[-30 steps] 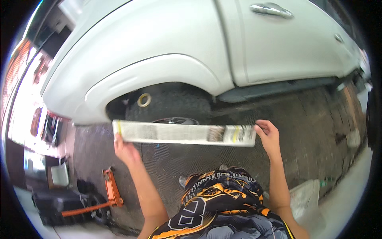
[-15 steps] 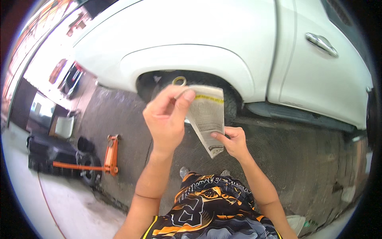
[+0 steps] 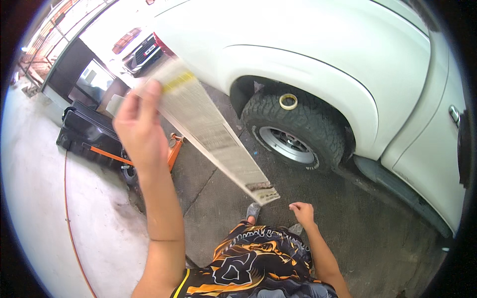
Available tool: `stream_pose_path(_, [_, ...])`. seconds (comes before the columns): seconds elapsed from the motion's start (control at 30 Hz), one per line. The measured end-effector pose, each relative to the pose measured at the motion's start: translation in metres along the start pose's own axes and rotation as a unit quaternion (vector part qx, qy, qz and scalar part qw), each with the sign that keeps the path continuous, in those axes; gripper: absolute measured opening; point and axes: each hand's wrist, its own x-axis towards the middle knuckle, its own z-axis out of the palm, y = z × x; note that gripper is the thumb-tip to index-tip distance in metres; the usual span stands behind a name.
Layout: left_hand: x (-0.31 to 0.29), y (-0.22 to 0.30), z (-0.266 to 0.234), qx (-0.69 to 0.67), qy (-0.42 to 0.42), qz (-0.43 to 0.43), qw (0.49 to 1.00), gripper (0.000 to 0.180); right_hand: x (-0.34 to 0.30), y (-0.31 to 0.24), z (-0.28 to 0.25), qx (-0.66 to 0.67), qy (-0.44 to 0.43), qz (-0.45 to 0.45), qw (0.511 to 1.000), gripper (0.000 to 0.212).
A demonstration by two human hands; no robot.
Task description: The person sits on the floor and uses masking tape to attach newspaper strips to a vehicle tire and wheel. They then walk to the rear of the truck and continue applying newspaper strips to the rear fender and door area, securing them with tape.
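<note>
A long folded strip of newspaper (image 3: 211,129) with a yellow band near its upper end slants across the middle of the view. My left hand (image 3: 141,126), raised on the left, pinches it by that upper end, slightly blurred. The strip's lower end hangs free, a little short of my right hand (image 3: 301,212). That hand is apart from the paper, low in front of my body, its fingers curled in with nothing visible in them. A roll of masking tape (image 3: 288,102) rests on top of the tire (image 3: 320,116) of a white pickup (image 3: 298,30).
The wheel arch (image 3: 308,62) curves over the tire, and a side step (image 3: 397,191) runs along the truck's right part. To the left stand an orange floor jack (image 3: 175,151), partly behind my arm, and a black bulky part (image 3: 92,129). Another vehicle (image 3: 144,52) is parked far left.
My right hand has let go of the newspaper and dropped lower. My left hand has swung left with the strip, now stretched out longer. The view has turned, showing more of the wheel.
</note>
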Motion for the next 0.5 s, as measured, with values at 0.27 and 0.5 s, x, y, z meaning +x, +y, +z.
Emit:
stream_pose_path(0.27, [-0.058, -0.079, -0.02, 0.03, -0.177, -0.124, 0.976, 0.011, 0.047, -0.268, -0.063, 0.216, 0.09, -0.308, 0.922, 0.052])
stream_pose_path(0.5, [-0.003, -0.08, -0.051, -0.043, -0.174, -0.028, 0.984, 0.008, 0.095, -0.275, 0.0, 0.18, 0.128, -0.347, 0.912, 0.013])
